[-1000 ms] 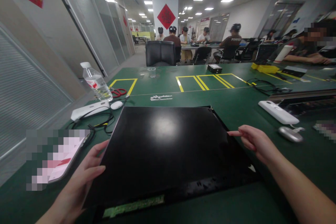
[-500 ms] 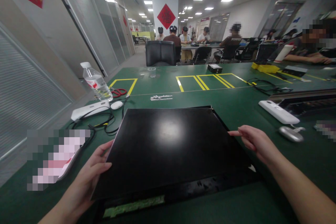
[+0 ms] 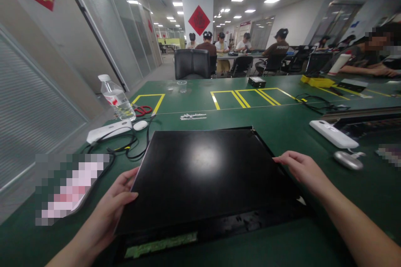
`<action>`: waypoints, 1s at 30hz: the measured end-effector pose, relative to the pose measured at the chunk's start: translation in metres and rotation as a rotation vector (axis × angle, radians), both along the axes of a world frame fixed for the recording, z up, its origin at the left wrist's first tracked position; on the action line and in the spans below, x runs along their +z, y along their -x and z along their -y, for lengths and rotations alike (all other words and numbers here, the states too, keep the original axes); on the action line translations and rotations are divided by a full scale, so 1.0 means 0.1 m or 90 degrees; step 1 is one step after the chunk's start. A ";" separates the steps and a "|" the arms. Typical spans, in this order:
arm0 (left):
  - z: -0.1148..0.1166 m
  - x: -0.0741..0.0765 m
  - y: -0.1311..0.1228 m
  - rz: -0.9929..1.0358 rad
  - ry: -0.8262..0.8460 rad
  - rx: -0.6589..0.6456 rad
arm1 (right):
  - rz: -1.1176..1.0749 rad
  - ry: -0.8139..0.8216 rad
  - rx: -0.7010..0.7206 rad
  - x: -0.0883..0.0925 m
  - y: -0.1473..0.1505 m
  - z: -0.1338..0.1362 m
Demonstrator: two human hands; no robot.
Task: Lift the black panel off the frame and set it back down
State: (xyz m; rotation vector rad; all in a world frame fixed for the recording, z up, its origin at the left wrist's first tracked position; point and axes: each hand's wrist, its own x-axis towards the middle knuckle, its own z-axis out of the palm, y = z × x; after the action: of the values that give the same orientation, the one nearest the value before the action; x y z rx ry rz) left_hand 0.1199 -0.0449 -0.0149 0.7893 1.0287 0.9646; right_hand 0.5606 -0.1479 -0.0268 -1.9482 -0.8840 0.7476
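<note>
Black panel (image 3: 203, 175) lies flat on the green table (image 3: 282, 121), seated over a dark frame whose lower strip and green circuit board (image 3: 161, 245) show just below the near edge; left hand (image 3: 117, 200) clasps the panel's left near corner — thumb on top, fingers (image 3: 125, 177) curled round the edge; right hand (image 3: 302, 169) rests fingertips on the right edge, not closed on it, more a steadying touch than a hold.

Judgement on doing this well: keep both grips on the rim only, no pads on the glossy face, since it'll smudge & the glass prob. flexes; press lightly, w/ even force on both sides so the sheet doesn't skew in the frame; right-hand grip could curl under the edge for a firmer hold if the panel needs shifting. Mind the strip nearest the left grip's wrist — exposed board, easy to knock.

Left of the left grip: blurred phone (image 3: 70, 185), black cables (image 3: 125, 150); beyond them a white device (image 3: 108, 130), water bottle (image 3: 117, 99). Right of the right grip: a mouse (image 3: 347, 159), well apart from the panel.
</note>
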 end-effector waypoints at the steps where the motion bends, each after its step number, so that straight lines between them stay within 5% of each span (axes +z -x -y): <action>1: 0.01 0.01 -0.01 -0.002 0.000 0.002 | 0.015 0.005 0.006 0.00 0.00 0.00; 20: -0.02 -0.05 -0.01 -0.041 0.003 0.031 | 0.269 0.041 0.108 -0.08 -0.07 0.02; 30: -0.01 -0.06 -0.01 -0.038 -0.010 0.025 | 0.290 0.044 0.114 -0.10 -0.08 0.02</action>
State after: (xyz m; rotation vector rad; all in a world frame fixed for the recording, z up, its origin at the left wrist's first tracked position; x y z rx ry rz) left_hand 0.1207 -0.0436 -0.0204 0.8176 1.0937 0.9884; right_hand 0.5683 -0.1496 -0.0370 -2.1619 -1.3333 0.4383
